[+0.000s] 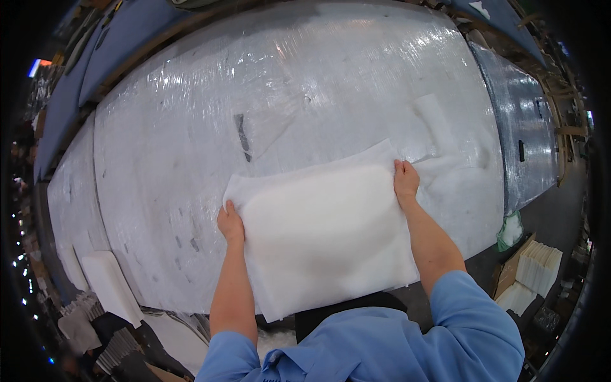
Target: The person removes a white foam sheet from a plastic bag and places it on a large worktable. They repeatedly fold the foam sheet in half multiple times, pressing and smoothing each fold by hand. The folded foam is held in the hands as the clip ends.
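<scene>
Hands grip one white padded sheet (324, 229) at its side edges: left hand (230, 223) closed on the left edge, right hand (405, 181) pinching the upper right corner. It hangs over the near part of a plastic-wrapped table (191, 127).

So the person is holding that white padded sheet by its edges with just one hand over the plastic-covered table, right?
Not quite: the head view shows both hands on it. The left hand and the right hand each hold an edge of the white padded sheet over the plastic-covered table.
</scene>
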Available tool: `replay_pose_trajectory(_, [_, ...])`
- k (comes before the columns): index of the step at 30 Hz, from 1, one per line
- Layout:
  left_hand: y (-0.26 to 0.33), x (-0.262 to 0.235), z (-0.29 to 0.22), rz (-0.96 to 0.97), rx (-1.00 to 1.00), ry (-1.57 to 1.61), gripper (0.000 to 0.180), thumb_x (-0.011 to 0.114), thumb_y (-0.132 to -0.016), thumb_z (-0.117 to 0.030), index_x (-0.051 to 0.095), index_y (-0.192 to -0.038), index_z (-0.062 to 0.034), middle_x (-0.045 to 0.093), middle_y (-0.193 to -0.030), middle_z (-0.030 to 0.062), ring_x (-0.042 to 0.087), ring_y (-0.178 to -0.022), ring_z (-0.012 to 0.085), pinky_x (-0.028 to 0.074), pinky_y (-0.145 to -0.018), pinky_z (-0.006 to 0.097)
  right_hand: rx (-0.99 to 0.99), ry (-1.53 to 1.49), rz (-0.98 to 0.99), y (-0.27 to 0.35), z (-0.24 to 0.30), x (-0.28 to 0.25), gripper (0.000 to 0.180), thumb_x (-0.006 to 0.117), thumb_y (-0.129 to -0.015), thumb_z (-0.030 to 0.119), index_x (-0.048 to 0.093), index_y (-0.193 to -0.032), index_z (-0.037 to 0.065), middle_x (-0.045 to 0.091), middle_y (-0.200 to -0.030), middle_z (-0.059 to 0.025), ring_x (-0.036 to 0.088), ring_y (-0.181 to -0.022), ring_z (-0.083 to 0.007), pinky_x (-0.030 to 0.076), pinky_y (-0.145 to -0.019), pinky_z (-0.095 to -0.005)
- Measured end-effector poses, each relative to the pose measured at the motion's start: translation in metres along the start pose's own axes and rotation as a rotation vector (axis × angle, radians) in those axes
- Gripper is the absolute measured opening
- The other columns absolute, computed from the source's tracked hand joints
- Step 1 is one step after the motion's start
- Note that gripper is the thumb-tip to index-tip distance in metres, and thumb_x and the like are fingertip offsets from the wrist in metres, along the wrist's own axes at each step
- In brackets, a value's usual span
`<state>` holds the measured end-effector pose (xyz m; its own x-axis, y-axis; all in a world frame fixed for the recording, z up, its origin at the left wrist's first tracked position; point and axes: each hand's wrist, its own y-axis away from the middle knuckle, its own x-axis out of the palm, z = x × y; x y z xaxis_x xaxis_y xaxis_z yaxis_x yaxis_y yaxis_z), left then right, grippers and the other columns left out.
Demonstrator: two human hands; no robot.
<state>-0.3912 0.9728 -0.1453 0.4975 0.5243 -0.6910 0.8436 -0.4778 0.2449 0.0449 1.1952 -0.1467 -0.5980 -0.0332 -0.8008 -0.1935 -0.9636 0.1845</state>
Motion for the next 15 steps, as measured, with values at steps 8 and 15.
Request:
replay_pose_trajectory(8, [0.014, -0.037, -0.013, 0.083, -0.139, 0.215, 0.037, 0.060, -0.106, -0.035, 0.066, -0.121, -0.0007, 0.070, -0.101, 0.0096, 0.066, -0.089, 0.0215, 0.054, -0.076, 0.037, 0.219, -0.286, 0.082, -0.005, 0.004, -0.045, 0.039, 0.059, -0.106, 0.039, 0.073, -0.111, 0.002, 0.074, -0.095, -0.0129, 0.065, -0.085, -0.0253, 0.051, -0.081, -0.0401])
replay_pose_trajectory(15, [0.065, -0.086, 0.008, 0.233, -0.181, 0.379, 0.045, 0.059, -0.108, -0.025, 0.058, -0.140, 0.0056, 0.068, -0.130, 0.0167, 0.067, -0.107, 0.0222, 0.054, -0.089, 0.032, -0.039, -0.357, 0.000, 0.076, 0.019, -0.075, 0.039, 0.058, -0.107, 0.030, 0.067, -0.132, 0.002, 0.073, -0.118, -0.0146, 0.068, -0.108, -0.0265, 0.051, -0.097, -0.0349])
